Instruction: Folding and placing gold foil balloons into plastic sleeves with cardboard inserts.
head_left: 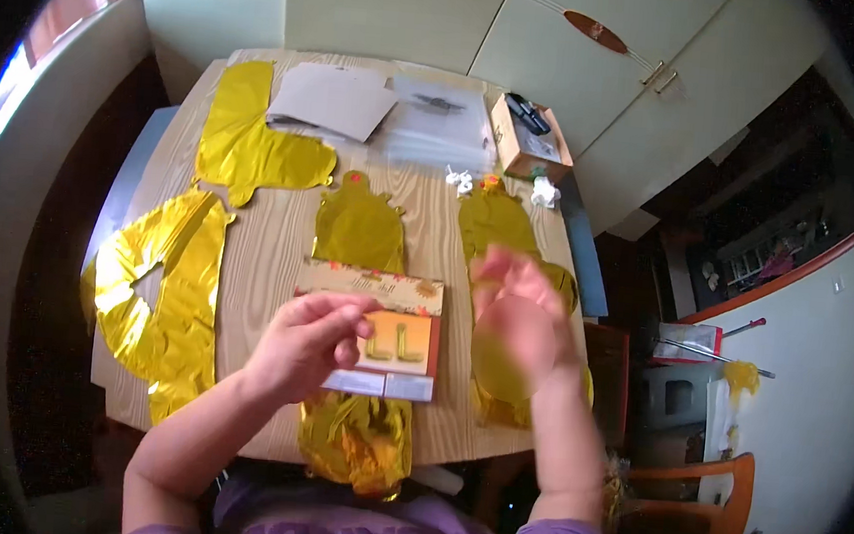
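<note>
My left hand [309,342] is over the near middle of the table, thumb and fingers pressed together in a pinch; whatever may be between them is too small to make out. Under its fingertips lies a printed packaging card [414,306] with an orange picture panel. The card covers part of a flat gold foil balloon [358,229], and crumpled gold foil [358,442] shows at the table's near edge. To the right, my right hand [525,320] is smeared by motion above another flat gold foil balloon [499,222]. Its grip cannot be read.
At left lie an angled foil balloon [235,136] and a looped one [180,288]. Grey sheets [330,97], clear plastic bags [438,132] and a small box [536,155] with a black tool on it line the far side. White scraps [545,192] lie near the box. A wooden chair [721,481] stands right.
</note>
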A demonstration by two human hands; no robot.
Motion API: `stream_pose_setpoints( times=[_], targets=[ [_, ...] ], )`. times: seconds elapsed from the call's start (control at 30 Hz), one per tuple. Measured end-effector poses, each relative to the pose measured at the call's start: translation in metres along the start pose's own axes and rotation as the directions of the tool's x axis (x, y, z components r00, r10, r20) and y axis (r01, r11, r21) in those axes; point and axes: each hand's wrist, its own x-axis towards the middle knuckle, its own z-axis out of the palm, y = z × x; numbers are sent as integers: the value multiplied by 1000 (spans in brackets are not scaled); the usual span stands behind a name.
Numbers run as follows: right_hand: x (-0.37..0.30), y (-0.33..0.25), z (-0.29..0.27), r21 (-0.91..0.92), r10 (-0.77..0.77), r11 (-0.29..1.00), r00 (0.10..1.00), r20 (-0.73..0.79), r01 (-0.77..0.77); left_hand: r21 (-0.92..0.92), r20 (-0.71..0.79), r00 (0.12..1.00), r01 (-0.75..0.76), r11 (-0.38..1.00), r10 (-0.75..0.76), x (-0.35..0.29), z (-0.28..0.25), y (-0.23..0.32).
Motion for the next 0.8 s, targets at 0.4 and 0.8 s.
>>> stream_pose_setpoints(
  times=[0.4,0.8],
  targets=[
    [-124,132,154,-960,-463,140,873,152,241,281,88,994,34,959,-61,-118,34,-76],
    [-88,95,182,-910,-379,197,884,273,365,326,160,966,-247,913,204,-129,38,-67]
  ],
)
